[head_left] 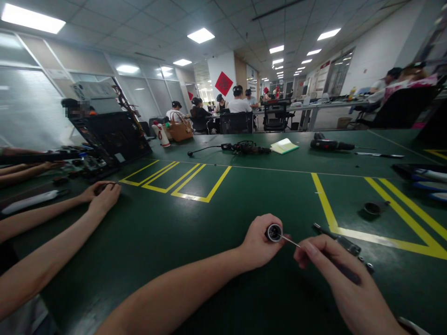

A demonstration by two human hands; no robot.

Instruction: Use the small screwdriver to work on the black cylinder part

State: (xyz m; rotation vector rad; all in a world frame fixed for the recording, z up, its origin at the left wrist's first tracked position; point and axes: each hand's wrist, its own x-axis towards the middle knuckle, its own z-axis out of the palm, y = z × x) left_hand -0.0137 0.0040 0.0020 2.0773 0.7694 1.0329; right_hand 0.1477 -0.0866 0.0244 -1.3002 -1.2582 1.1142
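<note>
In my left hand point(260, 244) is a small black cylindrical part point(274, 232), its open metal-rimmed end facing me. Fingers wrap around its side. My right hand point(335, 267) grips a thin screwdriver point(291, 241); the dark handle lies under the palm, and the slim metal shaft reaches to the cylinder's open end. Whether the tip touches anything inside cannot be made out. Just beyond my right hand lies a dark cylindrical tool body point(347, 244), with small metal pieces point(366, 265) beside it. Farther right, a dark cup-shaped part point(373, 208) rests within yellow tape lines.
Yellow tape point(323, 200) marks the green table point(216, 228). Toward the back lie a coiled black cable point(246, 147), a notepad point(284, 146), a black power tool point(331, 144) and a pen point(380, 155). At left, a co-worker's hands point(103, 195) hold a small dark piece.
</note>
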